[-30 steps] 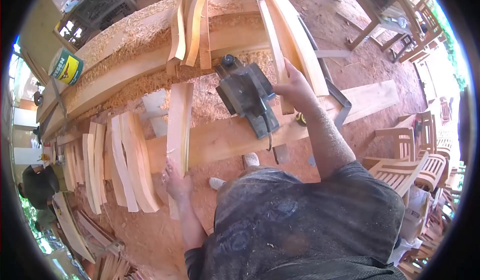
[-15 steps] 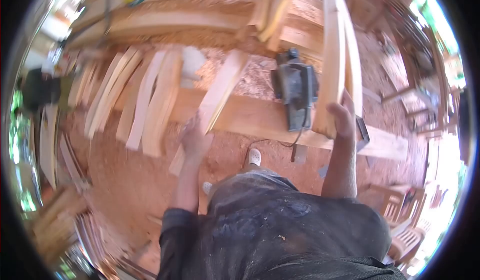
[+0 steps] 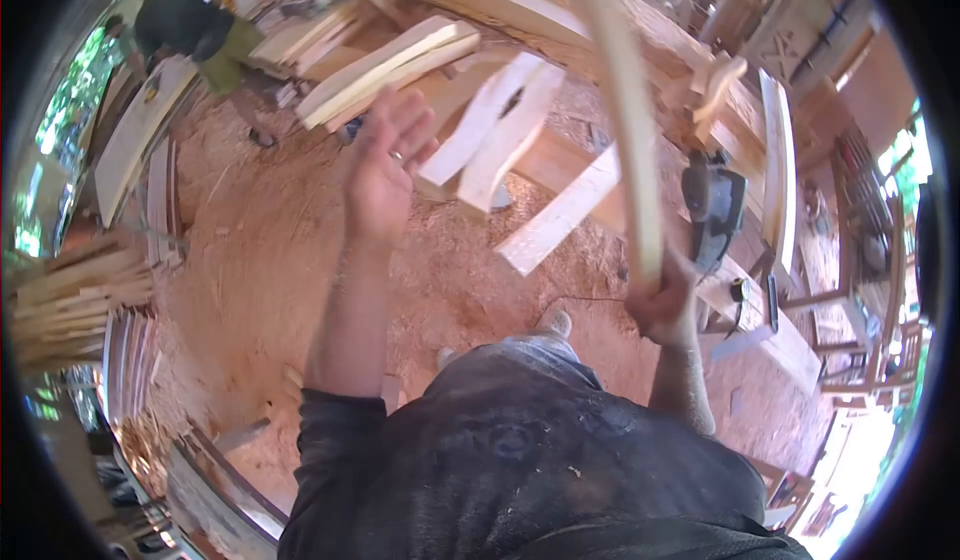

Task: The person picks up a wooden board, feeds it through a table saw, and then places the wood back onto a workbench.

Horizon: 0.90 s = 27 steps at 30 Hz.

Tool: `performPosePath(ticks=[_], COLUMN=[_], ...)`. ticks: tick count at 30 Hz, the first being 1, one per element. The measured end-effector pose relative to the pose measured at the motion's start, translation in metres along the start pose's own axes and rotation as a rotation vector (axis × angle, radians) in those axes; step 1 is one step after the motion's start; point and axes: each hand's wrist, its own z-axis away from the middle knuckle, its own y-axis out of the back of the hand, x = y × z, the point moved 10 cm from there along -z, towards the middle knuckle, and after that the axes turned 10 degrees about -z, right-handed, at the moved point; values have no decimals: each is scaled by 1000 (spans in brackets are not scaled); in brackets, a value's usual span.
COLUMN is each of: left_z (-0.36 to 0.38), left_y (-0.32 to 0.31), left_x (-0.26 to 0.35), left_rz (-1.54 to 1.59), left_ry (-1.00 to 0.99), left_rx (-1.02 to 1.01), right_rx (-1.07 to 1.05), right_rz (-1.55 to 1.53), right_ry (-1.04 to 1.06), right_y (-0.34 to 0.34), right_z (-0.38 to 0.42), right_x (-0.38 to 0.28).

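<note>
My right hand (image 3: 665, 305) is closed around the lower end of a long, slightly curved wooden piece (image 3: 625, 110), which stands up in front of me. My left hand (image 3: 385, 165) is raised with its fingers apart and holds nothing. Just beyond it lie stacked pale boards (image 3: 390, 70). Two curved boards (image 3: 510, 145) rest side by side to its right, and a single board (image 3: 560, 210) lies nearer the held piece. A dark power tool (image 3: 712, 210) sits right of the held piece, partly behind my right hand.
Another person (image 3: 185, 20) bends near a large board (image 3: 145, 140) at the upper left. Piled wood strips (image 3: 80, 300) stand at the far left. A long plank (image 3: 770, 330) extends at the right. Wooden furniture frames (image 3: 865, 210) stand farther right. Sawdust covers the reddish floor (image 3: 240, 270).
The view has swung left. My left hand has come off the board it was touching and is lifted, open. My right hand now grips one long piece; another stands apart at the right.
</note>
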Motion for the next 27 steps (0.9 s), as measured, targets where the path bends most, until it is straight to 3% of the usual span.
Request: performPosePath(ticks=[3,6,8,9,12,16,18,23,26,27], left_z=[10,27,68,92,162,215,229,261,276,282], left_y=[68,159,251,292,384,451,489,569,608,616], left_x=[69,103,86,60,7,-2,7,45,90,99], left_rz=[200,391,102,104,159,432,466,472,419,396], left_ry=[-62,-91,-33,8,113,55,-36,-259,-400,-443], left_rx=[96,47,557,620,889,935,947,1194,1252,1268], right_rx=[-97,-368,-462,-518,-645,-921,-947,-1174,-1479,-1500], right_rz=[71,119,276,350,357,406,370,213,517,457], right_ry=[540,614,688,722,773,501,565,572,624,663], right_y=[-84,-175,-222,-243,-303,-403,-459,-619,-730,-761], right_z=[5,12,8,6,-16,-71,-94,-142,-156,-161], right_x=[-89,-111,-120,-121,-126,-135,-146,-189,-201,-214])
